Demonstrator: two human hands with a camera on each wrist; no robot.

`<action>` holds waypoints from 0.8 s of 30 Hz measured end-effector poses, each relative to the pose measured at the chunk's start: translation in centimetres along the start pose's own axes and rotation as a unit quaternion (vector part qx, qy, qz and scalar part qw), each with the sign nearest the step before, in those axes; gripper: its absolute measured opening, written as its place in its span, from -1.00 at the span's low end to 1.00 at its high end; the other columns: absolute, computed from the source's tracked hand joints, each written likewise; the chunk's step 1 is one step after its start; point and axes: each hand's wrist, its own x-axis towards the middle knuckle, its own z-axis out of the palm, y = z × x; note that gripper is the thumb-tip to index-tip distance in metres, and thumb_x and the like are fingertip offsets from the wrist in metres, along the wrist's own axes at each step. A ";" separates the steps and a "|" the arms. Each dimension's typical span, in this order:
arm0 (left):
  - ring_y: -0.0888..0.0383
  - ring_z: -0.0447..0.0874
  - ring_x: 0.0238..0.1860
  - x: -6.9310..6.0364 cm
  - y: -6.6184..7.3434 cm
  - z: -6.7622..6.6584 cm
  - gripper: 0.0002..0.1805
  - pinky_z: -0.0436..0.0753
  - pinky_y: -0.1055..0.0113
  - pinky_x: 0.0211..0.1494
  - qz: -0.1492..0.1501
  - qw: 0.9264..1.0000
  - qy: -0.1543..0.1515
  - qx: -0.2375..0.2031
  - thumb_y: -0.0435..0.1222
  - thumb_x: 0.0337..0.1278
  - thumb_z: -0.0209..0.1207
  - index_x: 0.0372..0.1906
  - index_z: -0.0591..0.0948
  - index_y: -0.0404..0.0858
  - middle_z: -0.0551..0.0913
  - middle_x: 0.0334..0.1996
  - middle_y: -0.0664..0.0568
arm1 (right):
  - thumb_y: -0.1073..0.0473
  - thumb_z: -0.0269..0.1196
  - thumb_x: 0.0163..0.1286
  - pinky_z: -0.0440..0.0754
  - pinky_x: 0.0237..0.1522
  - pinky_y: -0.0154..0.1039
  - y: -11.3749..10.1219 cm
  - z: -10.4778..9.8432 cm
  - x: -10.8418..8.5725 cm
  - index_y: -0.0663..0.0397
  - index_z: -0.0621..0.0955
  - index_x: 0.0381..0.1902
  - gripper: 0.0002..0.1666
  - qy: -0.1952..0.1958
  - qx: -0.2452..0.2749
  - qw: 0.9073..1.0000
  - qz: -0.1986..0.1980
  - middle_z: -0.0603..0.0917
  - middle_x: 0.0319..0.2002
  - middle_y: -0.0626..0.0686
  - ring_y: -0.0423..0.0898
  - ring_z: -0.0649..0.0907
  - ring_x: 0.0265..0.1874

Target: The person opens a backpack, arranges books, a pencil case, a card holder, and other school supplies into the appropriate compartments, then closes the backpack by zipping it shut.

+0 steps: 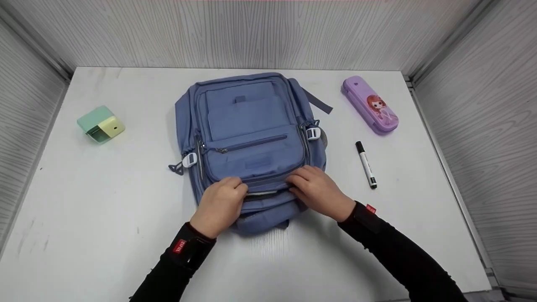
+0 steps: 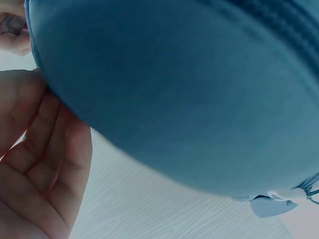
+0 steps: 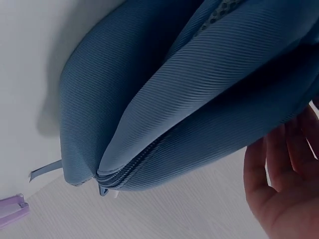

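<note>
A blue backpack [image 1: 243,113] lies front side up on the white table, its near end gaping at an unzipped opening [image 1: 262,195]. My left hand [image 1: 220,205] pinches the left part of that opening's upper edge. At the right part of the same edge, my right hand [image 1: 321,192] grips the fabric with curled fingers. Up close in the left wrist view, the left thumb and fingers [image 2: 50,154] close on the edge of the blue cloth. Ribbed folds and a zipper [image 3: 134,167] show in the right wrist view; what lies inside the bag is hidden.
A purple pencil case [image 1: 369,105] with a cartoon girl lies to the bag's right. Nearer me is a black-capped white marker [image 1: 366,164]. On the left sits a green and yellow box [image 1: 100,124] with an open side. Grey wood-grain panels [image 1: 235,33] enclose the table.
</note>
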 end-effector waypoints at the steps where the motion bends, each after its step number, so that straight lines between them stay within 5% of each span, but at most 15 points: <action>1: 0.05 0.61 -0.46 0.1 0.0 -0.1 -0.92 0.62 0.24 -0.44 0.001 1.000 0.001 0.002 -0.49 0.01 0.30 -0.49 0.65 -0.30 0.59 -0.53 -0.02 | 0.25 0.36 0.28 0.60 -0.13 -0.11 0.0 0.1 0.1 0.09 0.65 -0.17 -0.83 0.007 -0.010 1.000 -0.003 0.67 -0.21 0.03 -0.03 0.62 -0.21; 8: 0.06 0.65 -0.39 -0.1 -0.8 -0.7 -0.96 0.68 0.25 -0.34 -0.002 0.998 -0.035 -0.044 -0.39 0.10 0.33 -0.41 0.69 -0.28 0.63 -0.46 0.00 | 0.31 0.44 0.11 0.63 -0.26 -0.18 0.1 0.2 1.2 0.11 0.64 -0.36 -0.83 0.049 -0.047 0.997 -0.032 0.64 -0.38 0.03 -0.04 0.61 -0.36; 11: 0.04 0.69 -0.30 0.1 -2.8 -1.2 -0.91 0.72 0.20 -0.21 -0.057 0.992 -0.065 -0.090 -0.33 0.16 0.31 -0.26 0.71 -0.28 0.68 -0.35 -0.02 | 0.32 0.45 0.09 0.64 -0.30 -0.18 0.3 -0.5 1.8 0.12 0.64 -0.38 -0.83 0.061 -0.053 0.996 -0.030 0.63 -0.40 0.03 -0.04 0.62 -0.38; 13: -0.03 0.70 -0.20 0.3 -5.3 -1.6 -0.83 0.72 0.12 -0.09 -0.121 0.985 -0.074 -0.102 -0.32 0.22 0.27 -0.15 0.70 -0.30 0.70 -0.23 -0.09 | 0.33 0.44 0.11 0.65 -0.31 -0.18 0.4 -1.1 2.3 0.12 0.64 -0.38 -0.84 0.069 -0.054 0.996 -0.026 0.63 -0.41 0.03 -0.04 0.63 -0.38; 16: -0.20 0.63 -0.01 0.2 -10.7 -2.2 -0.72 0.65 -0.07 0.08 -0.240 0.963 -0.083 -0.088 -0.32 0.31 0.17 0.04 0.62 -0.35 0.63 -0.01 -0.26 | 0.34 0.39 0.19 0.66 -0.33 -0.17 0.6 -2.1 3.1 0.12 0.64 -0.37 -0.89 0.086 -0.054 0.995 -0.014 0.62 -0.41 0.04 -0.04 0.63 -0.38; 19: -0.36 0.47 0.17 -0.6 -16.5 -3.0 -0.61 0.51 -0.24 0.21 -0.344 0.934 -0.088 -0.043 -0.33 0.35 0.08 0.20 0.50 -0.42 0.47 0.18 -0.41 | 0.32 0.33 0.28 0.67 -0.34 -0.16 0.7 -2.9 3.9 0.13 0.64 -0.34 -0.96 0.110 -0.051 0.993 0.001 0.63 -0.39 0.06 -0.03 0.64 -0.36; 24: -0.49 0.29 0.27 -2.9 -23.4 -4.4 -0.52 0.42 -0.38 0.19 -0.453 0.886 -0.096 0.035 -0.42 0.31 -0.02 0.27 0.34 -0.57 0.29 0.29 -0.54 | 0.37 0.34 0.24 0.69 -0.32 -0.14 0.6 -3.3 4.9 0.15 0.64 -0.32 -0.92 0.154 -0.042 0.987 0.019 0.64 -0.37 0.09 0.00 0.66 -0.34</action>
